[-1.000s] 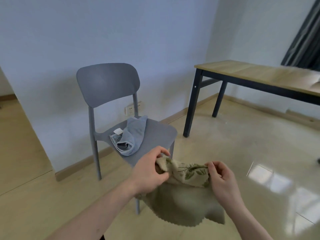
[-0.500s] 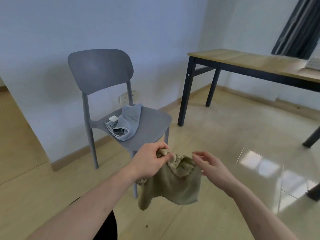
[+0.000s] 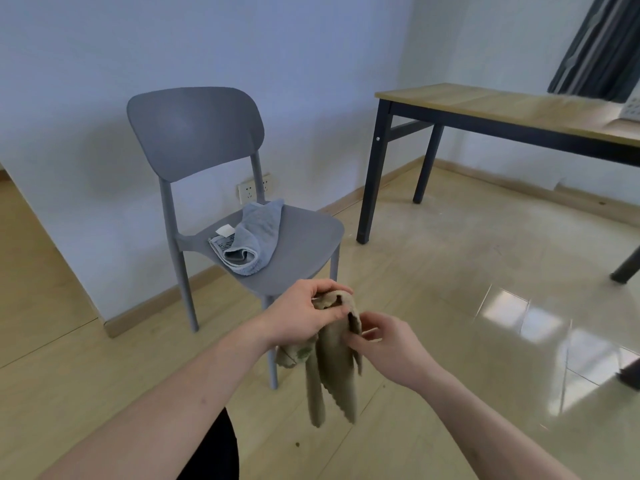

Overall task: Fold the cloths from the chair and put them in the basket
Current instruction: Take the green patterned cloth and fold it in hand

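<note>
While bunched and hanging in front of the grey chair (image 3: 294,244), olive-green cloth (image 3: 334,368) pinched at its top by left hand (image 3: 304,317) — fingers closed on the fabric; right hand (image 3: 388,344) nipping its edge just beside. Blue-grey towel (image 3: 252,244) crumpled on the seat — well apart from both.

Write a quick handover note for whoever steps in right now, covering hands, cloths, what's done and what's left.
Left hand: gripping the top of the olive cloth.
Right hand: fingers pinching the same cloth, which hangs bunched in the air in front of the chair.
Blue cloth: crumpled on the chair seat.
Basket: apparently the white object at the frame edge on the table.
Done: olive cloth picked up.
Left: fold and basket both.
</note>
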The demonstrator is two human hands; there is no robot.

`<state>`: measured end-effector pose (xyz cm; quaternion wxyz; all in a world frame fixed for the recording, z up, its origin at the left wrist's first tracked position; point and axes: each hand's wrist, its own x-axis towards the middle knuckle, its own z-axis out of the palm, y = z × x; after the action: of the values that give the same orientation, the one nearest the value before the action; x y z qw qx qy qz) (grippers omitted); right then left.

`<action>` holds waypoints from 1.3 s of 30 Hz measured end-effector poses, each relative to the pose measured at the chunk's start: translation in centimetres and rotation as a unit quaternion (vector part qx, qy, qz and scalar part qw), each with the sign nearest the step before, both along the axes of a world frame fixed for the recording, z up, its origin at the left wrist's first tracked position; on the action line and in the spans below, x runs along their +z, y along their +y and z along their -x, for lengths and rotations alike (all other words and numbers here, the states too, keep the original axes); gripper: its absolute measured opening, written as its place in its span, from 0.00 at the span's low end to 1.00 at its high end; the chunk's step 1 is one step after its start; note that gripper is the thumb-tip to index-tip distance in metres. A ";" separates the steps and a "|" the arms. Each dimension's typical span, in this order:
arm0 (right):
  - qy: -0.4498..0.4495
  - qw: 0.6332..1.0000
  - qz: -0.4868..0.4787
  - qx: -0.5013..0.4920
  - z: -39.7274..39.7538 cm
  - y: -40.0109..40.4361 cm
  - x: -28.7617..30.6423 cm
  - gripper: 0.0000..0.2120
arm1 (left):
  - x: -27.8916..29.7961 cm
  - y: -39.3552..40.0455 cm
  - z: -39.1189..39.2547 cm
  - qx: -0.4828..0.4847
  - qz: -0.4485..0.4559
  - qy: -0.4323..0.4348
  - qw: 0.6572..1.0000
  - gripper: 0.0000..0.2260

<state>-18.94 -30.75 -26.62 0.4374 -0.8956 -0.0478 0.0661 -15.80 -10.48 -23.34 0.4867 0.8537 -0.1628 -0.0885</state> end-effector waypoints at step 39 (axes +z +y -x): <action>0.154 0.976 0.135 -0.075 -0.6 -14.1 -2.6 0.07 | -8.0 -2.6 -2.9 -0.091 -0.361 0.013 0.928 0.06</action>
<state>-18.31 -44.82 -29.18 0.3184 -0.9264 0.0971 0.1761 -12.93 -13.06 -31.30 0.1378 0.9520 -0.1905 -0.1958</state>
